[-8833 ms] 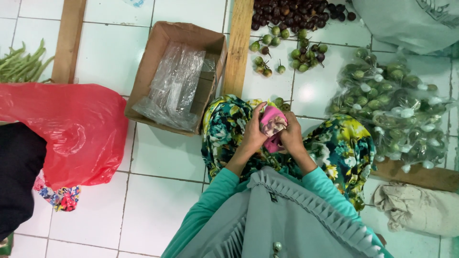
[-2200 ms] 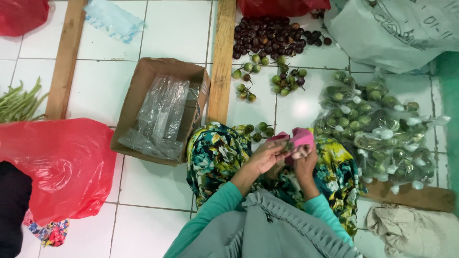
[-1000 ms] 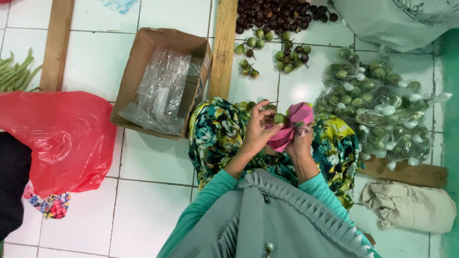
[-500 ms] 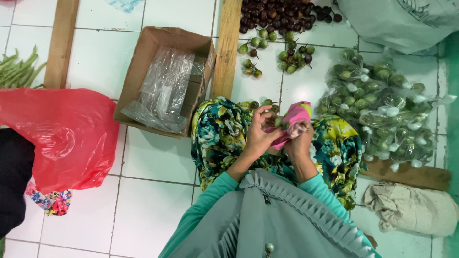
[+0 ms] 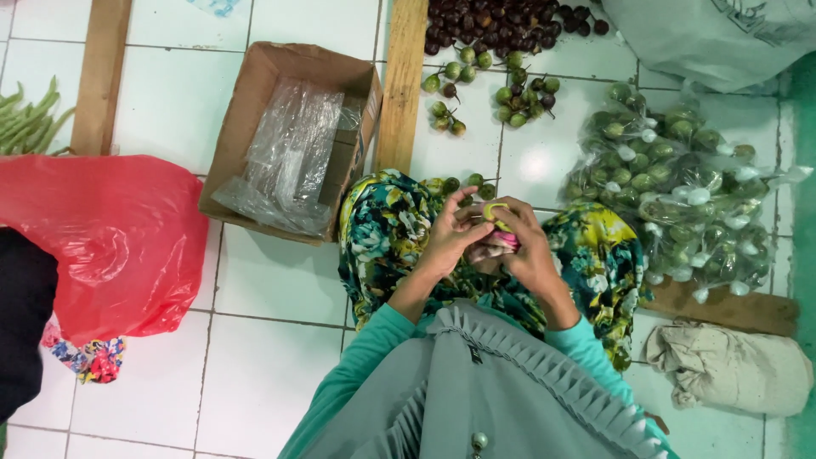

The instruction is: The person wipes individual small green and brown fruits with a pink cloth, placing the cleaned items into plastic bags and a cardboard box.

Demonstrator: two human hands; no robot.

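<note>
We look down on a person seated on a white tile floor (image 5: 263, 297), both hands raised over a floral-print lap cloth (image 5: 382, 238). Left hand (image 5: 452, 240) and right hand (image 5: 525, 246) are clenched together round a small pink pouch (image 5: 501, 244), w/ a yellow-green band (image 5: 495, 214) showing at its top; fingers overlap, so we can't tell which hand bears the weight. The pouch sits just above the cloth, near its middle. Left of the cloth: a cardboard box (image 5: 293, 136) holding clear plastic bags (image 5: 289, 161), & beyond it a red bag (image 5: 93, 242). Right of the cloth: a heap of bagged green fruit (image 5: 680, 204). Above the cloth: loose green fruit (image 5: 493, 89), dark fruit (image 5: 501, 21) & a wooden slat (image 5: 401, 81). Lower right of the cloth, a beige sack (image 5: 731, 365).
</note>
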